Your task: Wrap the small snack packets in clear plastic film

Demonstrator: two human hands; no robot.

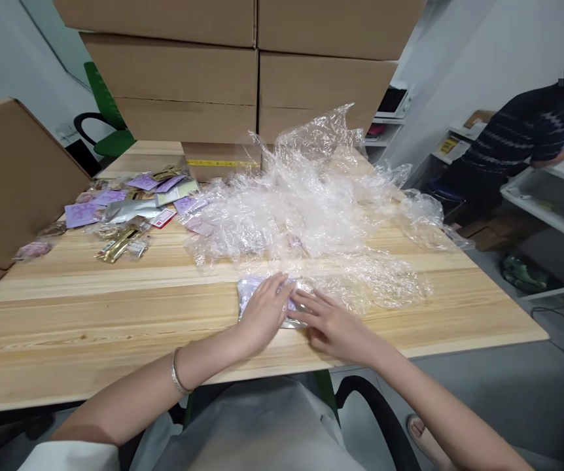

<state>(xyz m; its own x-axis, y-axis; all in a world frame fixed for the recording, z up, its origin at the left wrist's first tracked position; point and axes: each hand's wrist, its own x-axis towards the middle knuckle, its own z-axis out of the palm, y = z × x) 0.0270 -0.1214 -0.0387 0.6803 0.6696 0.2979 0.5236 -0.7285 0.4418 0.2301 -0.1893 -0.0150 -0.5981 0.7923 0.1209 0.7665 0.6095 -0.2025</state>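
A small purple packet in clear plastic (248,292) lies flat near the front edge of the wooden table. My left hand (265,312) rests on top of it with the fingers stretched out. From the right, my right hand (330,322) reaches over the packet's right part, its fingers extended and spread. The fingertips of both hands nearly meet over the packet and hide its middle. Clear plastic film (375,282) spreads out just beyond and to the right of my right hand, joining a large crumpled heap of film (306,203) behind.
Purple, gold and silver packets (132,208) lie piled at the back left of the table (90,327). Stacked cardboard boxes (188,72) rise behind, with another box (12,190) at left. A person (517,131) is beside white shelves at right.
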